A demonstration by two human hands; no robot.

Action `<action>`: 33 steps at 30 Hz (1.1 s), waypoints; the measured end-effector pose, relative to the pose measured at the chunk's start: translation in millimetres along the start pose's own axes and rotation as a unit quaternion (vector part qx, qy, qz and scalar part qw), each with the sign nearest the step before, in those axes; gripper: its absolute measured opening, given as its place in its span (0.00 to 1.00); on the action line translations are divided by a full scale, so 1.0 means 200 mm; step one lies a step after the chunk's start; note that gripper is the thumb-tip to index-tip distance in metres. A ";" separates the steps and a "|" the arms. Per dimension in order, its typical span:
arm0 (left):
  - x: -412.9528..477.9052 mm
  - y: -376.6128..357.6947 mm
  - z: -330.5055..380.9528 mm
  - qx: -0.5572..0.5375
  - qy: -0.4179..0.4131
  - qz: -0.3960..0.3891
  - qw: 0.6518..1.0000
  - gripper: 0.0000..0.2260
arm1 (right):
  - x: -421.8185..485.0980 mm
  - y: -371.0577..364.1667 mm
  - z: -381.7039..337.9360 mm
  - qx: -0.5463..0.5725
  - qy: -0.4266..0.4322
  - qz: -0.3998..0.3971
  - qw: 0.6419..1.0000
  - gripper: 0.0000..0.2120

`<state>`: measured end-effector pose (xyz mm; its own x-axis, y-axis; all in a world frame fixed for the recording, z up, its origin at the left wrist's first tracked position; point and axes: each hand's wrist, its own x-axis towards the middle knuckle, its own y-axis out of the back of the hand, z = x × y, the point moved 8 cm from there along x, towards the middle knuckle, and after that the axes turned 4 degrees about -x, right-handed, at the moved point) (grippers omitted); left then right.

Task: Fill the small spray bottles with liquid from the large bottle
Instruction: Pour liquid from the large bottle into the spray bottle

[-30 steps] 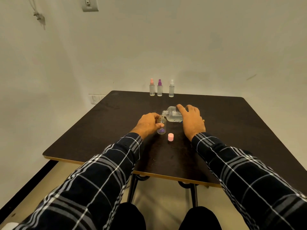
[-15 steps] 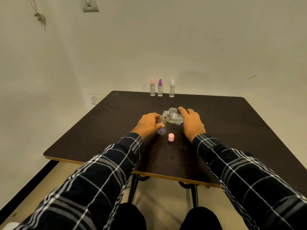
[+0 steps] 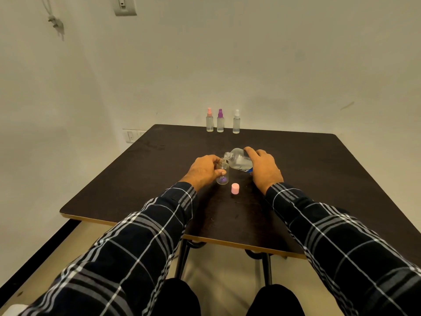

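Now, the pour line: the large clear plastic bottle point(image 3: 239, 161) lies tipped almost flat. Its long axis runs from its base at right and nearer to its neck at left and a little farther. Its open mouth sits just above and to the right of the mouth of the small clear open-necked bottle point(image 3: 222, 171).
Gap at the mouths: very close, perhaps touching. Whether liquid is crossing cannot be told from this view.
Small bottle: upright on the dark square table point(image 3: 319, 179), near the middle. It looks close to empty, and a purple patch shows through its lower part.
Left hand point(image 3: 204, 171): curled round the small bottle from its left side, thumb across the near face, steadying it.
Right hand point(image 3: 264, 167): wrapped over the base end of the large bottle, fingers over the top and wrist turned inward — this is the hand that sets the tilt.
Next move, as judged: a finer roll of the right wrist while the left holds firm. The narrow neck leaves little room for drift.
Pink round cap point(image 3: 235, 188): standing loose on the table, just near of both bottles and between the hands.
Far edge: three capped spray bottles in a row — pink-topped point(image 3: 209, 121), purple-topped point(image 3: 220, 122) and white-topped point(image 3: 236, 123).
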<state>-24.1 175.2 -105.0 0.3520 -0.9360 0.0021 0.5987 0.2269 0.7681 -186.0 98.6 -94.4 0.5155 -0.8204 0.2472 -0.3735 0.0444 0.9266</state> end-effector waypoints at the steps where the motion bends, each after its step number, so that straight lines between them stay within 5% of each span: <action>1: 0.00 0.00 0.00 -0.001 0.000 0.000 1.000 0.20 | 0.00 0.00 0.00 -0.003 0.000 0.000 1.000 0.29; 33: 0.01 -0.01 -0.01 0.001 0.000 0.000 1.000 0.20 | 0.01 0.02 0.00 -0.022 0.002 -0.004 1.000 0.30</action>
<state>-23.3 173.3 -106.9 0.3519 -0.9360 0.0017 0.5969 0.2258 0.7699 -186.0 96.5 -89.8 0.5214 -0.8186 0.2409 -0.3351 0.0633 0.9401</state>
